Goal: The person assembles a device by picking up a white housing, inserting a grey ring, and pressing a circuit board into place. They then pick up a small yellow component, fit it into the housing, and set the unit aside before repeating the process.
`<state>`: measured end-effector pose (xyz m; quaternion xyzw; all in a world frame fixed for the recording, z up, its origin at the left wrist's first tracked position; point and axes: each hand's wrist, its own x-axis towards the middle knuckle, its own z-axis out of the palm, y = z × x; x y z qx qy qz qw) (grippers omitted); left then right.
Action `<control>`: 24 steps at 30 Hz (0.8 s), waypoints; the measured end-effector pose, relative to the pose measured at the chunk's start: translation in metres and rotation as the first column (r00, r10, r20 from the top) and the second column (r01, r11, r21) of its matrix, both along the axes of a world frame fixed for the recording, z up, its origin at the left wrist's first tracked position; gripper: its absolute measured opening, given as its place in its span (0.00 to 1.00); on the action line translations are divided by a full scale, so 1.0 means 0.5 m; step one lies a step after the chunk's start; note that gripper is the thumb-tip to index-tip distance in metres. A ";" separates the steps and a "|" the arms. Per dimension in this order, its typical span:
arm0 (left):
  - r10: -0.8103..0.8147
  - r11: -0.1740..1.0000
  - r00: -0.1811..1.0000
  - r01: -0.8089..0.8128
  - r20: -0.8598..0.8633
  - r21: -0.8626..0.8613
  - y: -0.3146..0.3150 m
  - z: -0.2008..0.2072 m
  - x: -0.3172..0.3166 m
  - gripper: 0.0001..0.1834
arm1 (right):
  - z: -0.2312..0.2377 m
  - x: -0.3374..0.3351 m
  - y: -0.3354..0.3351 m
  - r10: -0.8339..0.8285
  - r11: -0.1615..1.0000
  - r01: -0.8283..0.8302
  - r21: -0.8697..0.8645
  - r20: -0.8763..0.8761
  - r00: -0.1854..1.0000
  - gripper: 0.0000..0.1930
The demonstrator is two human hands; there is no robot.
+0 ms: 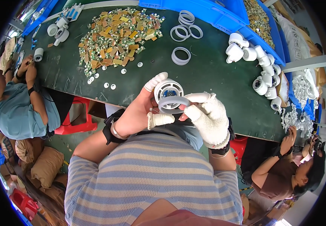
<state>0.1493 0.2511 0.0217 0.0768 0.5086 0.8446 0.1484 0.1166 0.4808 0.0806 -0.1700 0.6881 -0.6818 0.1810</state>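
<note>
- The left hand, bare except for white cots on the thumb and one finger, is curled closed around a round white lamp housing, with a blue-and-white disc showing in its open face.
- The right hand, in a white knit glove, is pinched shut on a grey-white ring that lies against the lower front of the housing, touching it.
- Both hands meet above the near edge of the dark green worktop, close to the person's striped shirt.
- Just beyond the hands, three or four loose white rings lie on the worktop; one lies nearest the housing, the others further out.
- Beyond the left hand and to its left, a broad heap of small tan, yellow and green circuit pieces is spread out, with a few tiny white discs scattered between the heap and the hand.
- Out to the right of the right hand, a curved row of finished white housings runs along the worktop's edge.
- Far beyond the hands, a blue plastic crate sits at the back; a second one to the right holds small yellowish parts.
- Well to the left, a seated person in a pale blue shirt works with both hands raised.
- Low on the right, another person in a brown top sits by a pile of clear small parts.
</note>
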 end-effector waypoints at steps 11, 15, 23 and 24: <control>0.002 0.998 0.994 -0.009 -0.113 -0.067 0.012 -0.005 0.003 0.49 | -0.042 -0.027 -0.024 -0.167 0.961 0.249 0.117 -0.468 0.868 0.25; -0.039 0.953 0.937 -0.069 -0.347 -0.293 0.022 0.004 0.005 0.39 | -0.014 -0.028 -0.061 0.065 0.913 0.200 0.355 -0.611 0.789 0.27; -0.229 0.900 0.941 0.108 -0.249 -0.421 -0.001 0.099 -0.054 0.41 | -0.035 -0.048 -0.028 -0.081 0.947 0.146 0.285 -0.227 0.971 0.14; -0.178 0.692 0.839 -0.265 -0.514 -0.672 -0.032 0.050 -0.071 0.41 | -0.018 -0.066 -0.008 -0.133 0.946 0.139 0.292 -0.042 0.990 0.14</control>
